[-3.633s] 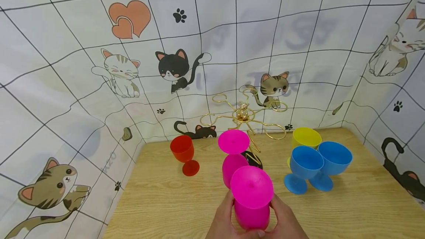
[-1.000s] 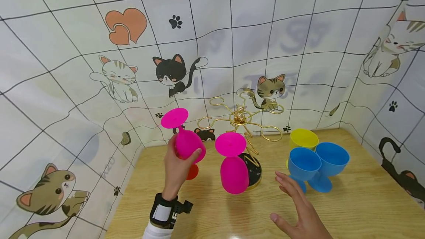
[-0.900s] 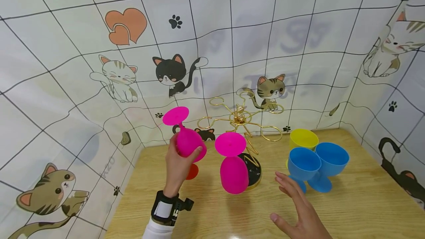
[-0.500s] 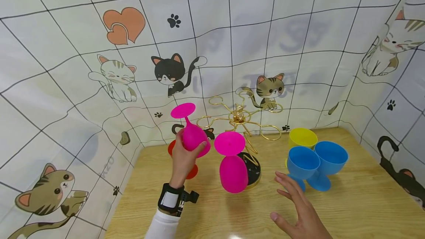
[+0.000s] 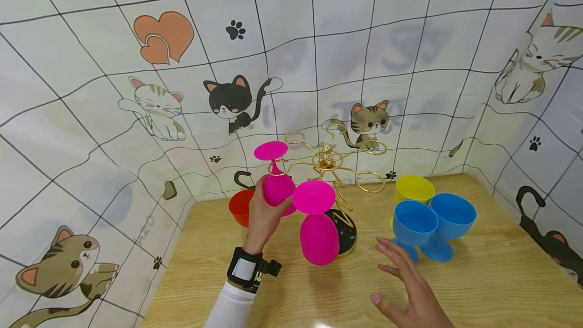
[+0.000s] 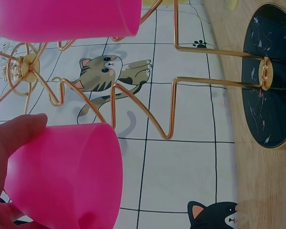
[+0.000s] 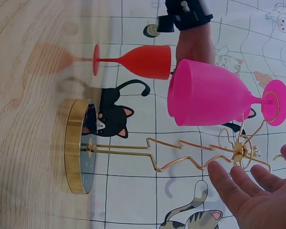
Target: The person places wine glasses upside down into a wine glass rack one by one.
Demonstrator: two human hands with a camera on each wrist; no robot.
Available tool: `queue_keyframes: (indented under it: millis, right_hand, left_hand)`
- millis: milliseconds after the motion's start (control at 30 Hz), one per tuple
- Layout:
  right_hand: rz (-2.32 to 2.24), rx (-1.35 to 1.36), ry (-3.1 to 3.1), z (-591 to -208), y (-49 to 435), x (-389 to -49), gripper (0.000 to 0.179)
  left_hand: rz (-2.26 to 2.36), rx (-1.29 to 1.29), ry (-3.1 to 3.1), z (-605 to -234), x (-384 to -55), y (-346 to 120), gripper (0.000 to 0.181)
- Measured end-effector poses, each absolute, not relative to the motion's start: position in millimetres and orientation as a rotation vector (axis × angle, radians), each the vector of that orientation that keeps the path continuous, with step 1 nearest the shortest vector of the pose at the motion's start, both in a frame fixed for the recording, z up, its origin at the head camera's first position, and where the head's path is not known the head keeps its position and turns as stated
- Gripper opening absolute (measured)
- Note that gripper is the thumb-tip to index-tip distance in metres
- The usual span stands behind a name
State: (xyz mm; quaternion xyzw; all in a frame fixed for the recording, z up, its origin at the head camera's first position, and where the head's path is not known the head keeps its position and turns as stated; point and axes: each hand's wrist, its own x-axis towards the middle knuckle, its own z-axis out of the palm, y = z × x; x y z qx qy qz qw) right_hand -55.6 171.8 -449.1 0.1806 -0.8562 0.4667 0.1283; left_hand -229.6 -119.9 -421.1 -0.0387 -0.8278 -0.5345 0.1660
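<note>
My left hand point(image 5: 263, 216) grips the bowl of a pink plastic goblet point(image 5: 279, 190), turned upside down. Its stem stands at the left loop of a gold wire stemware rack point(image 5: 327, 161); whether it sits inside the loop I cannot tell. A second pink goblet point(image 5: 320, 239) hangs inverted from the rack's front arm, foot uppermost, as the right wrist view also shows. My right hand point(image 5: 412, 285) is held in the air with fingers spread, to the right of the hanging goblet, holding nothing. The left wrist view shows the gripped goblet's bowl point(image 6: 71, 171) beside the rack's zigzag stem.
The rack's round black base point(image 5: 345, 234) stands on the wooden table point(image 5: 291, 297). Behind my left hand is a red goblet point(image 5: 240, 207), upright. Two blue goblets point(image 5: 415, 221) and a yellow goblet point(image 5: 413, 189) cluster at the right. A cat-print sheet covers the walls.
Earlier both hands held a pink goblet low in front. Since then my left hand has carried it left, then rightward to the rack's left loop. My right hand has let go and stays almost still.
</note>
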Motion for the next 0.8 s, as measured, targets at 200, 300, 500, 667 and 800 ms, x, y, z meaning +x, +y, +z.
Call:
queue_keyframes:
  millis: [200, 300, 500, 667, 800]
  right_hand:
    - [1.35, 0.532, -2.48, -451, 171, -55, 0.086]
    - [1.347, 0.525, -2.483, -451, 171, -56, 0.086]
    - [1.354, 0.535, -2.464, -453, 172, -58, 0.086]
    - [1.349, 0.564, -2.433, -456, 173, -59, 0.086]
    - [1.352, 0.558, -2.447, -457, 174, -59, 0.085]
  left_hand:
    - [-1.509, -0.141, -2.387, -422, -230, -113, 0.089]
    - [-1.502, -0.177, -2.386, -421, -231, -110, 0.087]
    - [-1.476, -0.23, -2.38, -419, -235, -105, 0.08]
    - [-1.49, -0.237, -2.373, -418, -237, -103, 0.08]
    - [-1.466, -0.224, -2.376, -417, -240, -101, 0.083]
